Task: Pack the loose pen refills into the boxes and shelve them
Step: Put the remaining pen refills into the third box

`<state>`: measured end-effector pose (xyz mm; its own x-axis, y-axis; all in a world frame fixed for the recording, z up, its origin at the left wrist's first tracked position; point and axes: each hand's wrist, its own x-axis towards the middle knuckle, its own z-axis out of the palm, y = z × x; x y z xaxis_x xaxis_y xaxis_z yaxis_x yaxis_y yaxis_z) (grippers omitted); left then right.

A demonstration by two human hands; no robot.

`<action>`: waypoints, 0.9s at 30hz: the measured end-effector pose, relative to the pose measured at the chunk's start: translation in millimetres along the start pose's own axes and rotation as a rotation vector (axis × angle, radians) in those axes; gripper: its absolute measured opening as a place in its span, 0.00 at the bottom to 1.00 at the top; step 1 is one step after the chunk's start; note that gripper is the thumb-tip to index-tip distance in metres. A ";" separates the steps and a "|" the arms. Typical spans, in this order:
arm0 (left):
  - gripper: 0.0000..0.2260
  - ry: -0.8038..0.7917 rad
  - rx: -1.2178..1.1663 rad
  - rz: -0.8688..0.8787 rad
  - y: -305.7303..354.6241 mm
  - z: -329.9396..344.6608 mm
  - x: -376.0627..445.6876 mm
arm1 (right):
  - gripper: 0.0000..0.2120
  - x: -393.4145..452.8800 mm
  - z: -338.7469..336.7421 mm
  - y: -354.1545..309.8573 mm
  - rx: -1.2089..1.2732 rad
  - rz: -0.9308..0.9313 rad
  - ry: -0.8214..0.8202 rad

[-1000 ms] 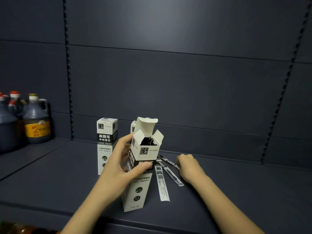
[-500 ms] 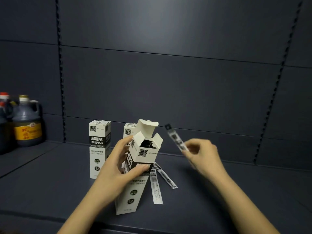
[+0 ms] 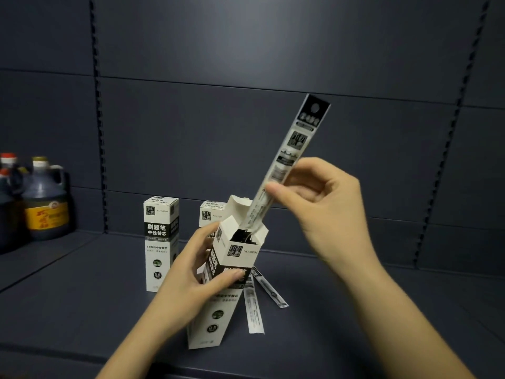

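On a dark shelf [image 3: 355, 310], left hand [image 3: 188, 280] grips a tilted open box [image 3: 232, 272]; right hand [image 3: 325, 206] pinches a refill [image 3: 289, 157] entering it. Misaligned, the refill could snag a flap.

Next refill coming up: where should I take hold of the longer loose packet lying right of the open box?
Pinch the loose refill packet by its near end, coming from above and from the right. It lies flat on the shelf, so only its edges offer grip; its far end tucks behind the open box held by the left hand.
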<state>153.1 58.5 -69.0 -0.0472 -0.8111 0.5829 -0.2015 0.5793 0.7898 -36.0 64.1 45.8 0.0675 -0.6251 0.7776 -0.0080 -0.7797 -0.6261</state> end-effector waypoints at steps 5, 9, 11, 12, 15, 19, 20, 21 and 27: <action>0.30 0.000 0.005 0.008 0.1 -1.0 -0.8 | 0.21 -7.2 14.1 19.2 -0.103 0.084 -0.126; 0.30 0.026 -0.007 0.001 -3.1 -3.5 -0.7 | 0.18 -17.4 18.4 26.4 -0.207 0.077 -0.259; 0.31 0.046 -0.011 -0.004 -3.9 -4.0 -0.6 | 0.12 -20.6 17.8 28.8 -0.265 0.037 -0.310; 0.31 0.051 -0.013 -0.005 -4.0 -4.2 -0.8 | 0.09 -21.9 17.7 28.1 -0.287 0.015 -0.325; 0.32 0.040 -0.014 -0.001 -3.9 -4.0 -1.4 | 0.04 -21.9 16.6 22.0 -0.284 -0.022 -0.322; 0.32 0.030 -0.012 0.004 -3.4 -3.4 -2.3 | 0.07 -20.4 16.5 24.7 -0.388 -0.037 -0.332; 0.31 0.036 -0.012 0.008 -3.4 -3.4 -2.5 | 0.08 -20.8 17.7 27.8 -0.409 -0.019 -0.339; 0.31 0.042 -0.013 0.012 -3.3 -3.3 -2.7 | 0.07 -21.6 19.3 31.1 -0.416 -0.001 -0.343; 0.30 0.026 -0.020 0.041 -3.3 -4.1 -4.2 | 0.11 -27.2 17.1 44.7 -0.343 0.086 -0.326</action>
<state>158.0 60.2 -73.3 -0.0290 -0.7846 0.6193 -0.1798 0.6136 0.7689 -21.1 46.9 -4.4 0.3614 -0.6867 0.6308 -0.3527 -0.7269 -0.5893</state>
